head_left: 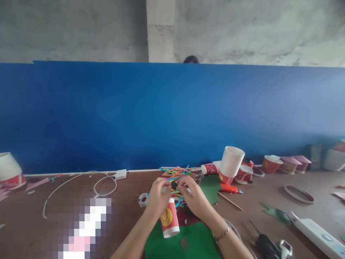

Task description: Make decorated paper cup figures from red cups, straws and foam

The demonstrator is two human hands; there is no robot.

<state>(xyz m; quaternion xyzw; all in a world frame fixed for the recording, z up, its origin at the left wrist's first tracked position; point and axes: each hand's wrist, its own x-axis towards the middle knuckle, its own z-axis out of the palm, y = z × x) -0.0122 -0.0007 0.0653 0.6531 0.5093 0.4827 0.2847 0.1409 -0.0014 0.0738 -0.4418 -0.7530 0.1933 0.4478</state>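
Observation:
My left hand (159, 194) and my right hand (192, 196) are close together over the middle of the table, fingertips pinched. Between them is a small dark green piece (174, 185), partly covered by the fingers; its exact kind is unclear. Just below, a red and white paper cup (169, 219) with a yellow emblem lies on its side near my left wrist. Behind the fingers spreads a pile of colourful pipe cleaners (185, 172). Green sheet material (194, 241) lies under my forearms.
A tape roll (143, 199) sits left of my hands. To the right are stacked paper cups (231, 163), a red-orange cutter (229, 188), a wooden stick (230, 200), scissors (265, 244) and a white power strip (319, 235). A blue partition (134, 115) closes the table's back; a person's head shows above it.

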